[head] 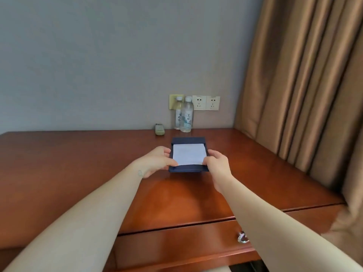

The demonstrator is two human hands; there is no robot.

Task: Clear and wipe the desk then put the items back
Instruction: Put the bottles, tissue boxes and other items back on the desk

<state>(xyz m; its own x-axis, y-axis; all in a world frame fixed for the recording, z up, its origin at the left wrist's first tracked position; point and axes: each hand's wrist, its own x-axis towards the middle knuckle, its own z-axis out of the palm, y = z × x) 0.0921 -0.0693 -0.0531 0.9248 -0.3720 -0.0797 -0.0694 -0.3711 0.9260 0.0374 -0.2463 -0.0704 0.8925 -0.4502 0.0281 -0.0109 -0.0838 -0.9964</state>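
Head-height view, looking down onto a glossy reddish-brown wooden tabletop (78, 154) set against a plain grey wall (98, 65).

Toward the back middle of the tabletop, lying level: a dark blue notepad holder (188, 139) with a white paper pad (189, 156) seated inside it. Gripped from both sides by two bare hands, forearms reaching in from the bottom corners of the view.

Left hand (155, 160) curled round the holder's left edge, thumb pressed on the pad's near left corner. Right hand (218, 163) curled round the right edge, thumb on the pad's near right corner. Resting on the wood or raised just off it: cannot tell.

Behind the holder, against the wall: two clear plastic water bottles (186, 116), upright, close side by side, white caps on. Just left of them, a small pale remote control (159, 129) lying flat on the wood.

On the wall behind the bottles, a row of cream socket plates (205, 103), the leftmost partly hidden by the bottles.

At right, long tan curtains (304, 85) hanging down past the tabletop's right edge.

Below the front edge, a wooden drawer front (186, 246) with a shiny metal knob (243, 236), partly covered by the right forearm.
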